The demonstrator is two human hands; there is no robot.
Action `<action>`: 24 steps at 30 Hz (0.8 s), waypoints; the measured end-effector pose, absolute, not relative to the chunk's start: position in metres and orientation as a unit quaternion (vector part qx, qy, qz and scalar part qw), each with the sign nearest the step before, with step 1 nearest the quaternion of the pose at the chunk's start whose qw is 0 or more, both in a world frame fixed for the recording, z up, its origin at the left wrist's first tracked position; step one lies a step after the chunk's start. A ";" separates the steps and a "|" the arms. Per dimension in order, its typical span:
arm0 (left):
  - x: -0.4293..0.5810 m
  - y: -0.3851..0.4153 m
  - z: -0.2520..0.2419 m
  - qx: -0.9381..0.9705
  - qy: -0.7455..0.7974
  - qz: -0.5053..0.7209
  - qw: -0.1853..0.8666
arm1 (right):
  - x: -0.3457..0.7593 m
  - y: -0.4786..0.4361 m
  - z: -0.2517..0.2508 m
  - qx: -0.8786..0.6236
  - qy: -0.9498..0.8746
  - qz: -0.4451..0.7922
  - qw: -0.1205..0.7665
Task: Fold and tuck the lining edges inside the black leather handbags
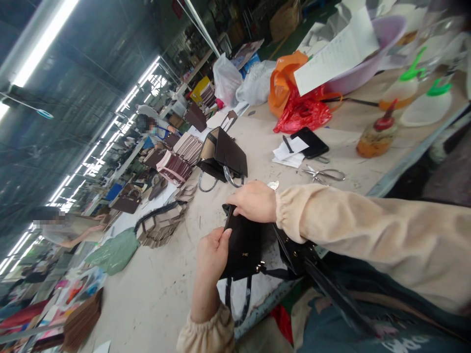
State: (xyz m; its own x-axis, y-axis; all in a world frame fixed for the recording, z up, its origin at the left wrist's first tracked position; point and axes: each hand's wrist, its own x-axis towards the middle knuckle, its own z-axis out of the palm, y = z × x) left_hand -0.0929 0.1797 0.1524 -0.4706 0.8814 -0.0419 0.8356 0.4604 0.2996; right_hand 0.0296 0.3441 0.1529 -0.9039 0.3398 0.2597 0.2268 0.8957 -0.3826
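A black handbag (243,240) with small gold-coloured fittings lies at the near edge of the table, its strap and dark handles hanging toward me. My left hand (213,252) pinches the bag's edge between thumb and fingers. Further along the same edge, my right hand (253,200) is closed on the bag's corner, fingers curled over it. The bag's far side is hidden beneath my right hand and sleeve. Just beyond my hands stands a second dark handbag (230,154), its handles wrapped in clear film.
Scissors (324,174), a black phone-like slab (309,142) and a glue bottle (377,135) lie to the right. Beyond are a red plastic bag (303,113) and a purple basin (360,68). Stacked brown pieces (164,225) and a green bag (114,252) lie left. Two people work along the table.
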 end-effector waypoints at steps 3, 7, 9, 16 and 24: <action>-0.093 0.180 0.153 0.504 0.848 0.128 0.102 | 0.029 0.345 0.155 -0.144 -0.960 0.181 0.156; -0.094 0.181 0.155 0.503 0.845 0.135 0.119 | 0.030 0.345 0.157 -0.146 -0.961 0.178 0.153; -0.094 0.182 0.156 0.506 0.841 0.140 0.130 | 0.030 0.346 0.157 -0.150 -0.960 0.180 0.155; -0.096 0.182 0.157 0.505 0.829 0.165 0.177 | 0.029 0.346 0.156 -0.154 -0.959 0.182 0.150; -0.095 0.182 0.157 0.503 0.834 0.145 0.174 | 0.027 0.349 0.154 -0.143 -0.959 0.197 0.145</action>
State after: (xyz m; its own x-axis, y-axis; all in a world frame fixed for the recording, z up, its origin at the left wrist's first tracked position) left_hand -0.0947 0.1823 0.1572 -0.4341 0.8893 -0.1438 0.7887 0.4524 0.4163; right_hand 0.0270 0.3494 0.1539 -0.9171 0.3312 0.2218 0.2167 0.8814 -0.4197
